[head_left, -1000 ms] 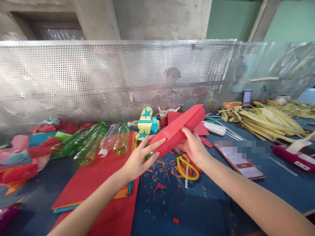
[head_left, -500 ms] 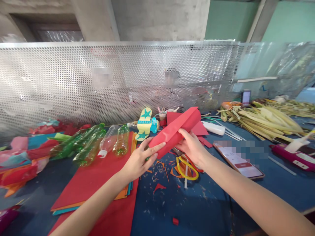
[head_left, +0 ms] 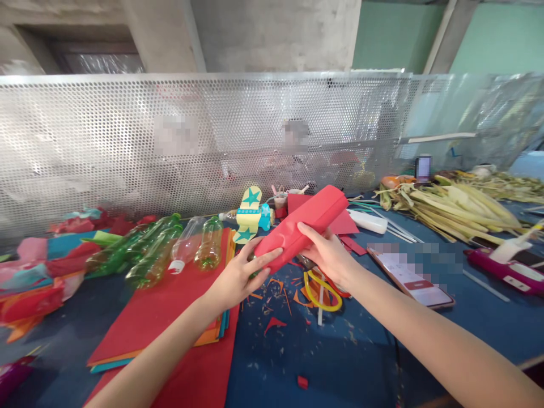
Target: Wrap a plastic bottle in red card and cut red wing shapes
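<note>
Both hands — left [head_left: 238, 277], right [head_left: 327, 255] — clasped around the red paper roll [head_left: 304, 224].

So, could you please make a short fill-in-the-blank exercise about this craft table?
1. Both hands, the left hand and the right hand, hold a rolled paper of ___ colour.
2. The scissors have ___ handles.
3. The paper plane bears green ___.
4. The phone lies to the ___ of the scissors.

Missing words: red; yellow; stars; right
</note>
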